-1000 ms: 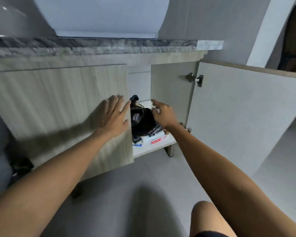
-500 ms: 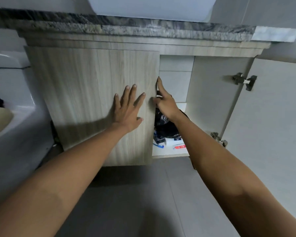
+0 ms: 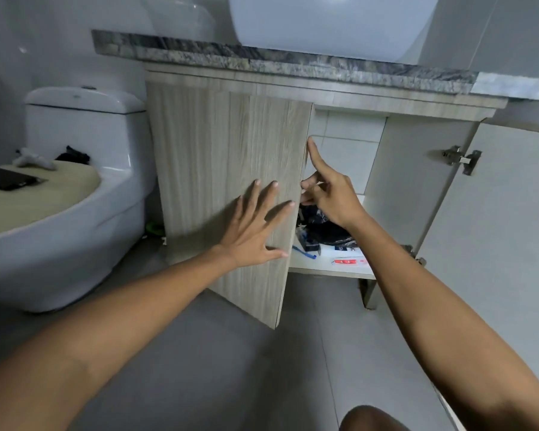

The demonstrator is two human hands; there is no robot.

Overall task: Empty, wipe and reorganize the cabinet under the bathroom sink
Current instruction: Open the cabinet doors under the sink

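The wood-grain left cabinet door point(image 3: 231, 166) stands slightly ajar, its lower corner swung out over the floor. My left hand point(image 3: 255, 225) lies flat on its front with fingers spread. My right hand point(image 3: 330, 194) is at the door's free edge: the index finger points up along the edge and the other fingers curl onto it. Behind that hand, a black bag point(image 3: 324, 231) sits on the white cabinet shelf point(image 3: 324, 270), with a blue item point(image 3: 305, 253) and a red-and-white tube point(image 3: 346, 261) in front. The right cabinet door point(image 3: 495, 228) is wide open.
A white toilet point(image 3: 75, 213) stands close on the left, with small dark items on its beige lid. A white basin point(image 3: 324, 23) sits on the grey stone countertop point(image 3: 262, 60) above. Grey tile floor lies in front, and my knee point(image 3: 371, 418) shows at the bottom.
My right hand left the black bag and came to the left door's edge. The door has swung out a little. The view shifted left, so the toilet is now visible.
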